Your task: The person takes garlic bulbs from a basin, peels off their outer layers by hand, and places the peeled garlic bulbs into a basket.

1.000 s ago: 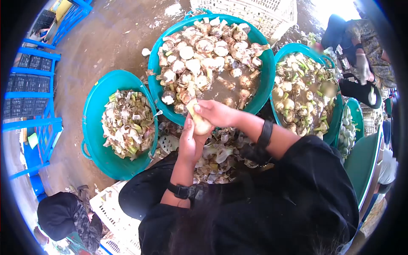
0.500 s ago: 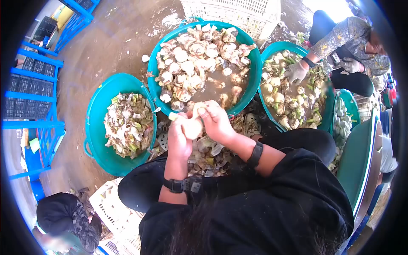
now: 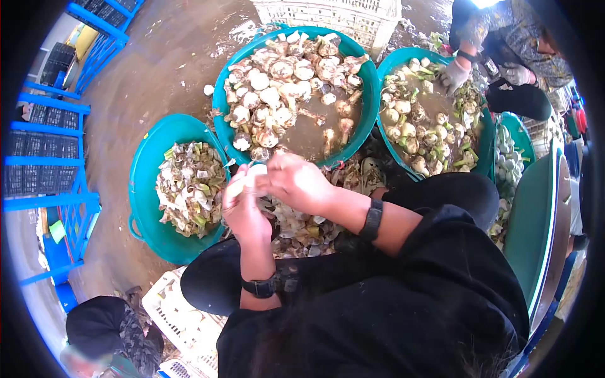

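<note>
One pale bulb (image 3: 255, 171), blurred and very bright, is at the centre of the head view, just beyond the near rim of a heap of peel (image 3: 309, 233) and short of the middle tub (image 3: 372, 94). The wearer's left hand (image 3: 244, 205) grips it, fingers raised around its side. The right hand (image 3: 296, 181) meets it from the other side with fingers curled in — I cannot tell whether they pinch the bulb or a bit of its skin. Each wrist wears a dark band (image 3: 372, 220).

Three green tubs stand around the hands. The middle tub, straight ahead, holds many bulbs with stems (image 3: 271, 94). The left tub (image 3: 142, 195) holds loose skins (image 3: 189, 189). Into the right tub (image 3: 384, 113), which holds more bulbs, a gloved co-worker (image 3: 504, 31) reaches. Behind the middle tub is a white crate (image 3: 328, 16); blue racks (image 3: 53, 107) line the far left — and another person (image 3: 94, 324) is below them.
</note>
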A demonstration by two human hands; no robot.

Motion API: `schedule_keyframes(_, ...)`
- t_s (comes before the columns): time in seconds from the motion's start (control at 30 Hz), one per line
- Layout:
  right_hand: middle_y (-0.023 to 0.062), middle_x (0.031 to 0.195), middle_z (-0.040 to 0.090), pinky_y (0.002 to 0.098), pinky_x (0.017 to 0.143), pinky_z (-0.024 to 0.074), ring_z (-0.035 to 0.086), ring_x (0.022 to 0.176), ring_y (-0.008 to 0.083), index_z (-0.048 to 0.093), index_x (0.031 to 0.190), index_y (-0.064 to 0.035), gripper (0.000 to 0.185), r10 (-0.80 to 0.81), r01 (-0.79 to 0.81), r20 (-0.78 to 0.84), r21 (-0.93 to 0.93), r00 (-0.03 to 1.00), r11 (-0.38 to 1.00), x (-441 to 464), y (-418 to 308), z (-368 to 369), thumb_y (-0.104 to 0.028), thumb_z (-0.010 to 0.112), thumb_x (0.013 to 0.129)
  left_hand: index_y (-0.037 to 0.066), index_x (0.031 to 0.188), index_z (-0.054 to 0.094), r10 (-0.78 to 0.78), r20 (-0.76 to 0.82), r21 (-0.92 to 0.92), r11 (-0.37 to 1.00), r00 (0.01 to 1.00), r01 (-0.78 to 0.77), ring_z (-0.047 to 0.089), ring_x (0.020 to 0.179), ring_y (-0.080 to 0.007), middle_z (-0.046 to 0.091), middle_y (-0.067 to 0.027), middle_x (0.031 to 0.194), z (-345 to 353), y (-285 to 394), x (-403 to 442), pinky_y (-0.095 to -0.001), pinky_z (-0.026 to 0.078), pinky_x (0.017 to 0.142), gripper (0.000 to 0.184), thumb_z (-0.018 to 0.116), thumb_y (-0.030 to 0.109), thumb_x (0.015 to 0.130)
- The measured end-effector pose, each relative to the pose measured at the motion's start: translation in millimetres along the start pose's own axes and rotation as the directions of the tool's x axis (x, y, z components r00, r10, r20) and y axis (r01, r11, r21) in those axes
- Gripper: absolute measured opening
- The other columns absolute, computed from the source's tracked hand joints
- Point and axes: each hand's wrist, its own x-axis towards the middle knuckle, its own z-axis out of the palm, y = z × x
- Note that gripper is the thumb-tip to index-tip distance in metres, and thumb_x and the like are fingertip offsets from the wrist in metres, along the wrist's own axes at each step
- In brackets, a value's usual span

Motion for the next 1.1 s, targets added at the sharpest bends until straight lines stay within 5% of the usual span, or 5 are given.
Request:
schedule_keyframes(0.2, 0.0105, 0.076, 0.057, 0.0375, 0.064, 0.0479, 0.059, 0.077, 0.0252, 0.059, 0.072, -0.0073, 0.026, -0.001, -0.023, 0.341, 0.064, 0.94, 0.998, -18.8, 18.4, 25.9, -0.033, 0.058, 0.074, 0.002, 0.096, 0.054, -0.277, -0.295, -0.229, 0.95, 0.914, 0.214, 0.055, 0.095, -0.02, 0.056, -0.0126, 0.106, -29.4, 29.7, 12.9, -0.0342, 0.047, 0.08, 0.015, 0.055, 0.008, 0.083)
schedule_keyframes(0.47, 0.0127, 0.054, 0.056, 0.0337, 0.052, 0.0466, 0.056, 0.05, 0.0278, 0.061, 0.065, -0.0014, 0.02, 0.281, -0.539, 0.536, 0.418, 0.796, 0.731, 50.8, -5.7, 28.7, -0.02, 0.054, 0.068, -0.006, 0.09, 0.053, 0.371, -0.093, 0.477, 0.831, 0.924, -0.285, 0.053, 0.098, -0.0242, 0.057, -0.0163, 0.101, -30.7, 30.4, 2.5, -0.0355, 0.04, 0.089, 0.017, 0.048, -0.008, 0.074)
schedule_keyframes(0.67, 0.0114, 0.1, 0.059, 0.039, 0.078, 0.0466, 0.057, 0.094, 0.0274, 0.052, 0.11, -0.0146, 0.043, 0.586, -0.179, 0.551, -0.62, 0.594, 0.764, 77.9, 149.9, 24.6, -0.026, 0.058, 0.069, -0.003, 0.1, 0.057, 0.631, -0.361, 0.901, 0.425, 0.687, 0.083, 0.055, 0.084, -0.0188, 0.057, -0.011, 0.098, -188.5, 144.1, -46.3, -0.0278, 0.046, 0.078, 0.027, 0.064, 0.007, 0.075)
schedule_keyframes(0.83, 0.0123, 0.107, 0.057, 0.0378, 0.087, 0.0414, 0.053, 0.101, 0.0284, 0.048, 0.117, -0.0118, 0.054, 0.574, -0.321, 0.644, -0.477, 0.506, 0.818, 41.6, 293.3, 57.4, -0.02, 0.063, 0.066, -0.002, 0.107, 0.053, 0.52, -0.335, 0.899, 0.427, 0.786, 0.1, 0.053, 0.093, -0.02, 0.055, -0.0125, 0.104, -104.2, 125.1, -24.2, -0.0313, 0.039, 0.087, 0.026, 0.045, 0.006, 0.083)
schedule_keyframes(1.1, 0.0181, 0.082, 0.06, 0.0386, 0.066, 0.048, 0.059, 0.072, 0.0325, 0.055, 0.091, -0.0002, 0.021, 0.267, -0.525, 0.576, 0.344, 0.773, 0.778, 25.1, 100.6, 10.9, -0.015, 0.053, 0.077, -0.004, 0.122, 0.034, 0.046, 0.229, 0.801, 0.559, 0.972, -0.214, 0.051, 0.093, -0.025, 0.051, -0.0178, 0.103, 40.0, -63.0, 31.0, -0.0322, 0.043, 0.077, 0.061, 0.063, 0.026, 0.077)
